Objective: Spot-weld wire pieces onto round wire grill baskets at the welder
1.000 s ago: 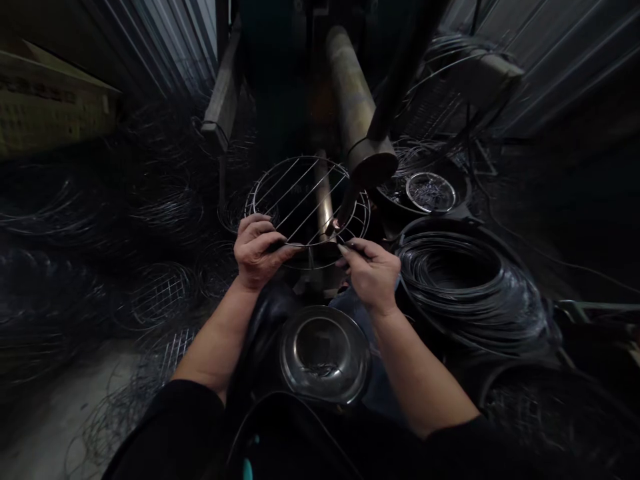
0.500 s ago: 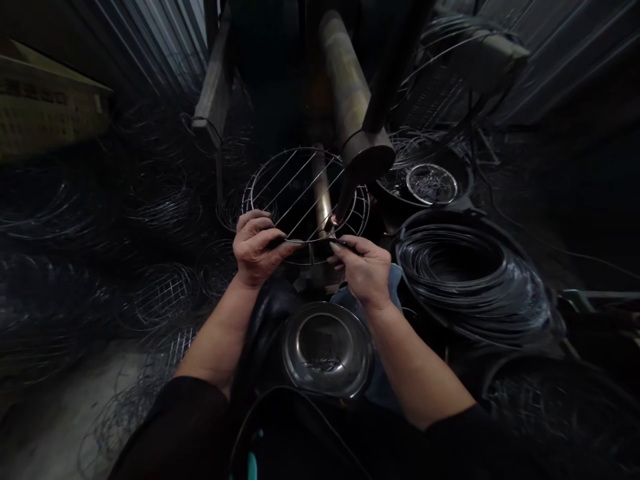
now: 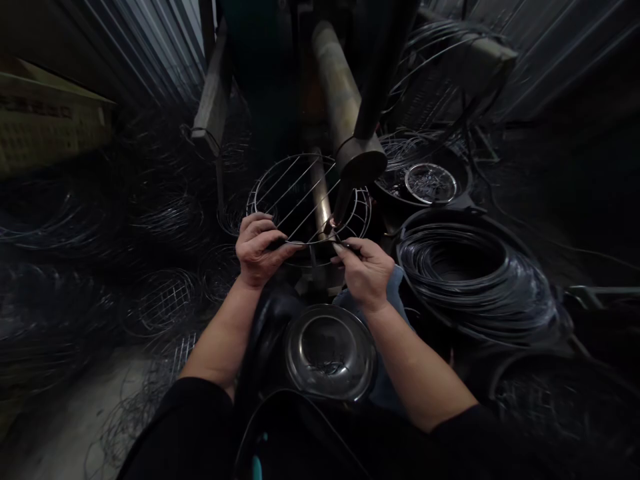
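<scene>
My left hand (image 3: 261, 250) is closed on the near left rim of a round wire rack (image 3: 293, 191), which has parallel bars across it and an outer ring. At the rack's near right edge, my right hand (image 3: 367, 267) pinches what looks like a small wire piece (image 3: 345, 244); its exact shape is too small to tell. The rack's rim lies between the upper electrode (image 3: 342, 203) of a spot-welding machine and the lower metal bar (image 3: 321, 190), close to my right fingertips. Below my hands, a shiny metal bowl (image 3: 306, 373) holds several small wire bits.
A thick cylindrical machine arm (image 3: 340, 80) reaches out above the rack. At right are a coil of wire (image 3: 520, 293) in a dark tub and a small bowl of metal bits (image 3: 430, 183). Wire racks (image 3: 167, 300) pile up at left, near a yellow crate (image 3: 50, 123).
Both hands keep their hold, and the rack stays under the electrode. The view has shifted slightly; the hands and rack hardly move relative to the machine.
</scene>
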A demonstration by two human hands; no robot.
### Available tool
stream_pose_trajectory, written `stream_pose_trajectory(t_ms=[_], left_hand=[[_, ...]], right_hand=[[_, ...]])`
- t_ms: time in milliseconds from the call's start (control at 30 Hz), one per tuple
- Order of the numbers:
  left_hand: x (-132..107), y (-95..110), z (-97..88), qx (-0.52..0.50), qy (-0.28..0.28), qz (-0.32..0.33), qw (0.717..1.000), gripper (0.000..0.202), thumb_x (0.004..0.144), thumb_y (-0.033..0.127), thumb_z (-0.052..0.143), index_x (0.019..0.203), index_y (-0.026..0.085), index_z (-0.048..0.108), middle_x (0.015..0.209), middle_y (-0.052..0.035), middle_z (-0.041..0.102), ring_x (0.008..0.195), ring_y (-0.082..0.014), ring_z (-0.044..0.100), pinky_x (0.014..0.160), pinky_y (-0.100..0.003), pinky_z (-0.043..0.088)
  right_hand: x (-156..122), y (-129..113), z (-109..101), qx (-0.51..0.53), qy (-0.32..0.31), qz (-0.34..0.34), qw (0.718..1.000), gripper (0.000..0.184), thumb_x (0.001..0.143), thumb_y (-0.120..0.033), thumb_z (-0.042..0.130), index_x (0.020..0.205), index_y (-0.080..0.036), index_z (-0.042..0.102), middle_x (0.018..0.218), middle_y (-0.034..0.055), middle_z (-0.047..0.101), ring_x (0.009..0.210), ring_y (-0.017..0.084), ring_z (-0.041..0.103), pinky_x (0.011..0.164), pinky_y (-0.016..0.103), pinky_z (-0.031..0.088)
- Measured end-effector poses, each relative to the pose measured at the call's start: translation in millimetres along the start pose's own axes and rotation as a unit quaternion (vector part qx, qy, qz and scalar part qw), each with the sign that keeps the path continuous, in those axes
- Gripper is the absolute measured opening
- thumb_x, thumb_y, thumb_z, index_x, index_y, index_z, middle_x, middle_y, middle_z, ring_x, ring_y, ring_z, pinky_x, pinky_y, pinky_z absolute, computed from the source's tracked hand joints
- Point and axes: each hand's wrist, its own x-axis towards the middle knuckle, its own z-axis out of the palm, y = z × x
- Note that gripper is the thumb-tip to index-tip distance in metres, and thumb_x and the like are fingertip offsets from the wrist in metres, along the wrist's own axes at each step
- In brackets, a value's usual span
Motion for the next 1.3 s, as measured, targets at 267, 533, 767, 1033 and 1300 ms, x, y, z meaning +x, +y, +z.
stream_pose_trajectory(t_ms=[267, 533, 767, 1033, 1300], left_hand=[[3, -3, 0.8, 0.001, -0.011, -0.021, 1.0, 0.032, 0.062, 0.047, 0.083, 0.071, 0.022, 0.066, 0.075, -0.0012, 0.061, 0.092, -0.021, 0.059, 0.078, -0.038, 0.052], [3, -7, 5.6, -0.014, 0.016, -0.01, 1.0, 0.031, 0.06, 0.044, 0.085, 0.072, 0.022, 0.067, 0.077, -0.0011, 0.061, 0.092, -0.0208, 0.06, 0.078, -0.037, 0.052], [3, -9, 8.0, 0.01, 0.007, -0.032, 0.999, 0.033, 0.059, 0.049, 0.084, 0.068, 0.022, 0.067, 0.075, -0.0014, 0.062, 0.09, -0.0213, 0.061, 0.078, -0.038, 0.052], [8, -8, 7.3, 0.003, 0.016, -0.016, 1.0, 0.03, 0.059, 0.044, 0.086, 0.069, 0.022, 0.068, 0.075, -0.0014, 0.062, 0.089, -0.0212, 0.06, 0.077, -0.037, 0.052], [14, -3, 3.9, 0.018, -0.002, -0.031, 0.999, 0.03, 0.06, 0.045, 0.085, 0.067, 0.022, 0.067, 0.072, -0.0017, 0.061, 0.087, -0.0215, 0.06, 0.077, -0.038, 0.051]], right_hand=[[1, -2, -1, -0.018, -0.001, 0.01, 1.0, 0.019, 0.074, -0.037, 0.071, 0.077, -0.018, 0.07, 0.062, 0.0004, 0.067, 0.056, 0.017, 0.065, 0.047, 0.027, 0.052], [5, 1, 1, -0.025, -0.006, -0.018, 0.999, 0.014, 0.075, -0.035, 0.07, 0.074, -0.021, 0.069, 0.06, -0.0014, 0.065, 0.059, 0.017, 0.066, 0.052, 0.028, 0.051], [10, -4, 3, -0.023, -0.001, -0.033, 0.999, 0.007, 0.075, -0.028, 0.069, 0.073, -0.021, 0.069, 0.063, -0.0024, 0.065, 0.057, 0.016, 0.065, 0.062, 0.031, 0.052], [13, -6, 5, 0.017, -0.01, -0.046, 0.999, 0.004, 0.075, -0.023, 0.069, 0.071, -0.021, 0.07, 0.067, -0.0027, 0.065, 0.054, 0.013, 0.063, 0.058, 0.027, 0.05], [14, -8, 4, 0.019, -0.02, -0.034, 0.999, 0.008, 0.074, -0.025, 0.068, 0.069, -0.02, 0.071, 0.067, -0.0026, 0.065, 0.051, 0.011, 0.061, 0.059, 0.027, 0.05]])
